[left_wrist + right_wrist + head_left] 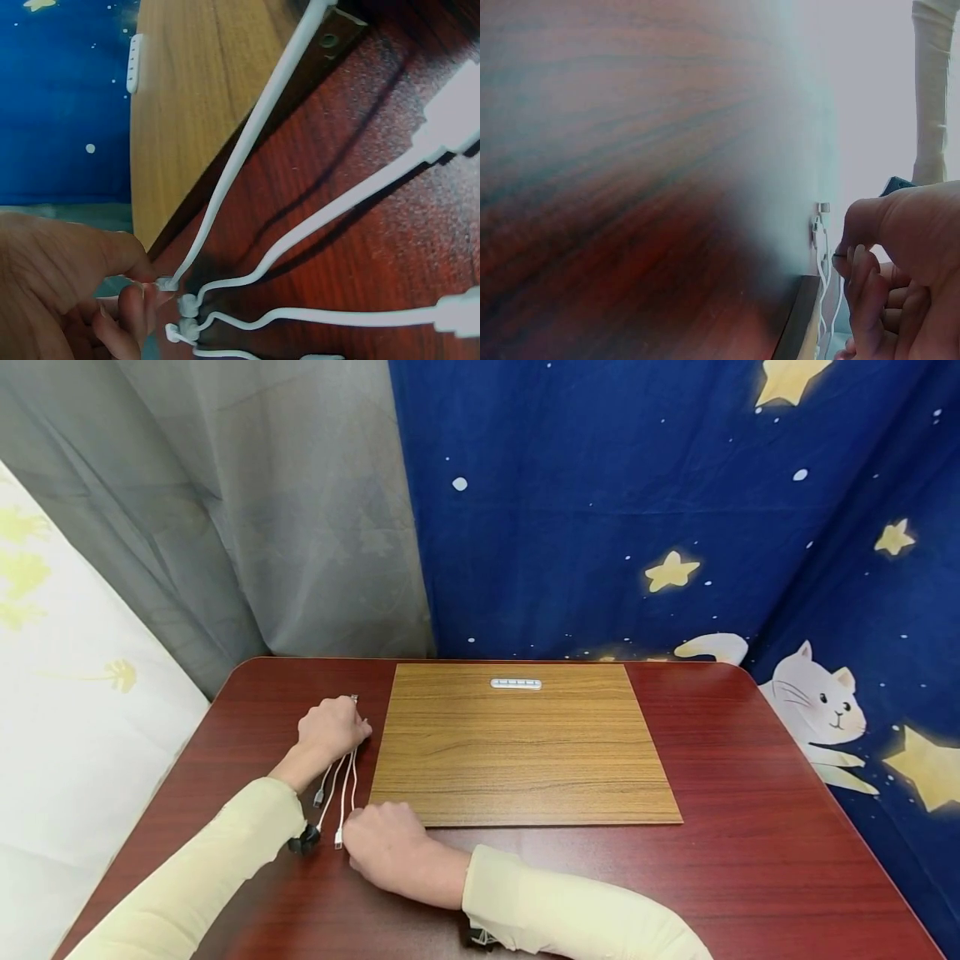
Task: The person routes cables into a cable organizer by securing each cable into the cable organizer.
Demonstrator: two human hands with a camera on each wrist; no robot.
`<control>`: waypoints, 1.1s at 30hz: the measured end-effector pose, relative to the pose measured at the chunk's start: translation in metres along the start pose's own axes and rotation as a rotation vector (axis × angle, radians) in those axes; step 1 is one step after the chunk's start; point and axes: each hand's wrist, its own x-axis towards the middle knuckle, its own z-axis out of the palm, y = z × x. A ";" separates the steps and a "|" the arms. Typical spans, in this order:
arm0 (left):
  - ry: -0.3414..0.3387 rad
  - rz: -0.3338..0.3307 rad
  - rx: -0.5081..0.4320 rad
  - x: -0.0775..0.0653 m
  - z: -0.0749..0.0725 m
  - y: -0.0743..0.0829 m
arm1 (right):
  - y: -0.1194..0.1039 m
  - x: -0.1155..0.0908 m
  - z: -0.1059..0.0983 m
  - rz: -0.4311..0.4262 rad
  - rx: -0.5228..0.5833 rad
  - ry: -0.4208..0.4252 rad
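Note:
Several white charging cables (343, 797) run front to back on the dark red table, left of a wooden board. My left hand (330, 727) is at their far ends; in the left wrist view its thumb and finger pinch the small end (166, 283) of one cable. That cable (240, 150) stretches toward my right hand (390, 852), which pinches its near end by the board's front left corner. The held plug is hidden by the fingers. Other cables (345, 202) lie beside it, their plugs toward the front.
The wooden board (517, 752) lies flat at the table's middle. A white slotted strip (516, 683) sits near its far edge. Grey curtain (322, 527) and blue star-patterned curtain (570, 527) hang behind the red table (750, 860).

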 end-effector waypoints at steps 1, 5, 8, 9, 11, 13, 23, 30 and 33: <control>0.009 0.005 -0.002 -0.001 -0.002 0.000 | 0.001 0.000 -0.001 0.000 0.005 -0.002; 0.038 0.020 -0.010 -0.001 -0.006 0.001 | 0.004 -0.001 -0.005 0.008 0.031 -0.013; 0.049 0.024 -0.016 -0.001 -0.008 0.002 | 0.007 -0.002 -0.006 0.016 0.054 -0.021; 0.052 0.025 -0.019 -0.001 -0.008 0.002 | 0.009 -0.003 -0.006 0.018 0.061 -0.022; 0.059 0.026 -0.022 0.000 -0.009 0.002 | 0.011 -0.003 -0.007 0.022 0.071 -0.019; 0.063 0.027 -0.026 0.000 -0.011 0.002 | 0.013 -0.004 -0.007 0.025 0.078 -0.014; 0.077 0.027 -0.038 0.000 -0.019 0.005 | 0.022 -0.006 -0.010 0.032 0.098 0.008; 0.098 0.025 -0.058 0.000 -0.025 0.004 | 0.031 -0.009 -0.011 0.048 0.151 0.019; 0.119 0.018 -0.071 0.000 -0.026 0.004 | 0.036 -0.012 -0.011 0.047 0.199 0.031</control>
